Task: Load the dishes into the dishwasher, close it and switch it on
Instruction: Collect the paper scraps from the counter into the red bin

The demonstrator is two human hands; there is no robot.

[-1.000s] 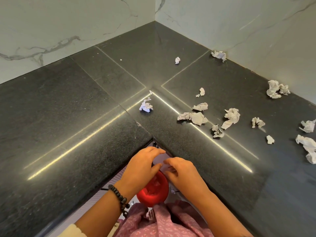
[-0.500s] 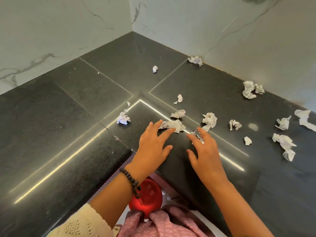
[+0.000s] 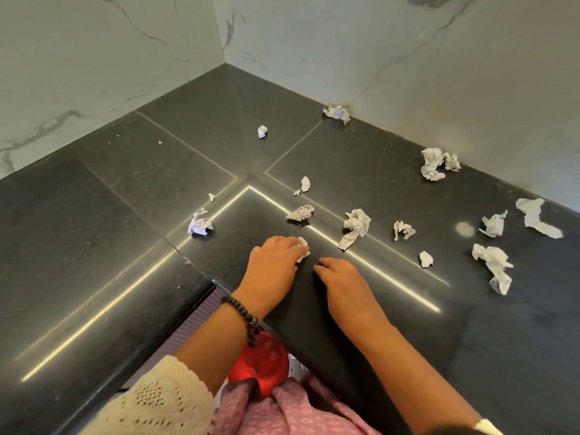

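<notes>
Paper wad [image 3: 303, 248] half-hidden under left hand [image 3: 273, 265]

Dark stone worktop [image 3: 94, 246], polished and faintly speckled, throwing back bright light streaks. Marble-look wall [image 3: 408, 58], smooth with grey veins. Crumpled white paper scraps [image 3: 356, 226] all over. Glossy red plastic bowl [image 3: 260, 365] nearby, knitted cream sleeve [image 3: 157, 403], dark beaded bracelet [image 3: 241, 312].

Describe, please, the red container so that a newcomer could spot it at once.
Start at the dark stone countertop and follow its inner corner edge down, below the beaded bracelet. There, under the edge, sits the red container, the only bright red thing among white paper scraps.
</notes>
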